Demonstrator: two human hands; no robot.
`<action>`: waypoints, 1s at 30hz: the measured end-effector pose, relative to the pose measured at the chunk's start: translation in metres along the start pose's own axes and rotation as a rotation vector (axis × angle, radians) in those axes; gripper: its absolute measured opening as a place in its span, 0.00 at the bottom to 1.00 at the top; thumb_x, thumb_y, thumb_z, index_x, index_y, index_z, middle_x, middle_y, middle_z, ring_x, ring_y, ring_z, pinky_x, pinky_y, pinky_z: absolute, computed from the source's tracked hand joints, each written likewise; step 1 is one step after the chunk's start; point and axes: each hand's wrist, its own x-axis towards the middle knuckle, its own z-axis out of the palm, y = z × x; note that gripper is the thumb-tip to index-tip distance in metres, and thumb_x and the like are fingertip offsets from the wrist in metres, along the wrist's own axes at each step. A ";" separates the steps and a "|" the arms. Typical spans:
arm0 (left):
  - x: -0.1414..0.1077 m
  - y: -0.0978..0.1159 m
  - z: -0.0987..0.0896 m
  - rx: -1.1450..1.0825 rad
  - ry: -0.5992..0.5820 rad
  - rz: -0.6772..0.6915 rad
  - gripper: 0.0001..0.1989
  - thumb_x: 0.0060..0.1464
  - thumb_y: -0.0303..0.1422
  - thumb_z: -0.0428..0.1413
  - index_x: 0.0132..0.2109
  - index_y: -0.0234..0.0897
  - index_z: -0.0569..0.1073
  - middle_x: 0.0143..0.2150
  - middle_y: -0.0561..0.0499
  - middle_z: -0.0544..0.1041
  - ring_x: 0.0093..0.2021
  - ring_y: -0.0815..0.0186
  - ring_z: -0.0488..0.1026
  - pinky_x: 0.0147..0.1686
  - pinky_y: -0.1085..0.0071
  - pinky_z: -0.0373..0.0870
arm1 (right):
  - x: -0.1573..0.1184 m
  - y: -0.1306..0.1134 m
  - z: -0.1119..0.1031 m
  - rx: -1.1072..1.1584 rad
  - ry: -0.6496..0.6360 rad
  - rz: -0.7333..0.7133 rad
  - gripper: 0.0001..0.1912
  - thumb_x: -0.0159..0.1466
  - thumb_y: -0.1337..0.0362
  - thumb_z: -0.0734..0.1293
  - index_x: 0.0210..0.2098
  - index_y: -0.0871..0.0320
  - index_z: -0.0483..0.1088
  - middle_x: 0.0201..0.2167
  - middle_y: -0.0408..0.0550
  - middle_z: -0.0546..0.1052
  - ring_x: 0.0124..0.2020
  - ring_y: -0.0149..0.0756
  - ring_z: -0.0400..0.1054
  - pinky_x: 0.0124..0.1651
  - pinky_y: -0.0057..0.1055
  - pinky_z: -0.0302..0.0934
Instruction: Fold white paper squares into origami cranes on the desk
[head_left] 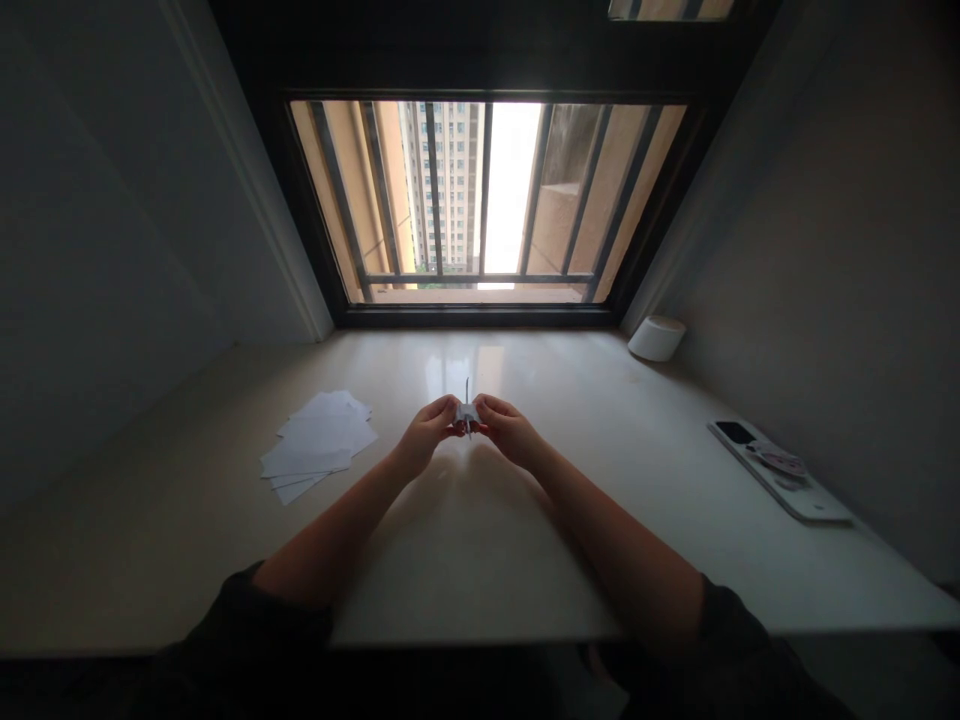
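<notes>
Between both hands, in the middle of the view, is a small piece of folded white paper (467, 412). A thin, dark-looking edge of it sticks up and another points down. My left hand (429, 432) pinches its left side, thumb on top and fingers curled beneath. On the opposite side, my right hand (510, 430) grips it in the same way. The fingers cover much of the paper, so its exact shape is hard to make out. Both hands are just above the pale glossy surface (465, 560).
Loose white paper sheets (319, 440) lie fanned out on the left. A phone (780, 472) with a round attachment rests at the right beside the wall. Near the window's right corner stands a white cylindrical object (657, 338). A barred window (480, 318) closes off the far side.
</notes>
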 end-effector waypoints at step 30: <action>-0.001 0.000 0.002 0.076 0.165 -0.099 0.20 0.46 0.47 0.59 0.32 0.31 0.77 0.25 0.48 0.75 0.28 0.63 0.73 0.36 0.64 0.69 | 0.001 0.005 -0.019 -0.880 0.284 -0.575 0.15 0.60 0.64 0.65 0.46 0.44 0.72 0.47 0.45 0.74 0.49 0.42 0.63 0.54 0.44 0.56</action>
